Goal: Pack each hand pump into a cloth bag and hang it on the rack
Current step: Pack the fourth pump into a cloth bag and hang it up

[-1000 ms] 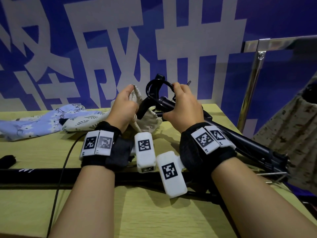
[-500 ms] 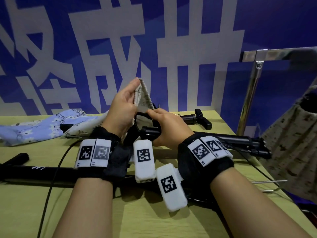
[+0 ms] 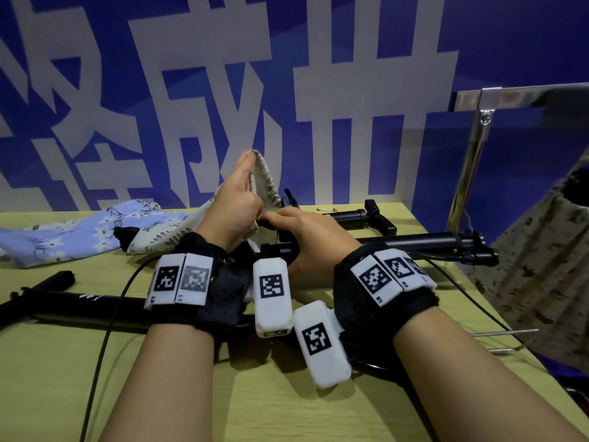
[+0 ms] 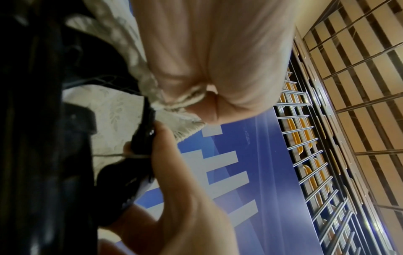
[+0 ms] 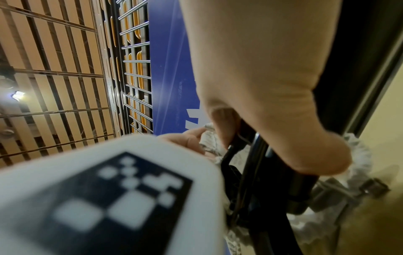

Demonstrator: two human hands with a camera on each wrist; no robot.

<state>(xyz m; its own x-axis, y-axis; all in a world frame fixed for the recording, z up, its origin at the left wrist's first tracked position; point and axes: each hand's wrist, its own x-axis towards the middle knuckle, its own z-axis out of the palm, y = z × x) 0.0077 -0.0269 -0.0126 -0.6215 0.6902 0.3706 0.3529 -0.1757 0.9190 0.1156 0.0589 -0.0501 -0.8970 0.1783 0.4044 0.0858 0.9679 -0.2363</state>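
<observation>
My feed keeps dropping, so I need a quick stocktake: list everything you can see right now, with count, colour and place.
white leaf-print cloth bag: 1, cream, mouth held up by the left hand
hand pump: 1, black, head end at the bag mouth, right hand on it
second hand pump: 1, black, far table edge
long pump: 1, black, lying across the near table
blue floral bag: 1, far left of the table
packed bag: 1, beige speckled, hanging at right
rack: 1, chrome, right
table: 1, yellow-green
left hand: pinches the bag rim
right hand: grips the pump
</observation>
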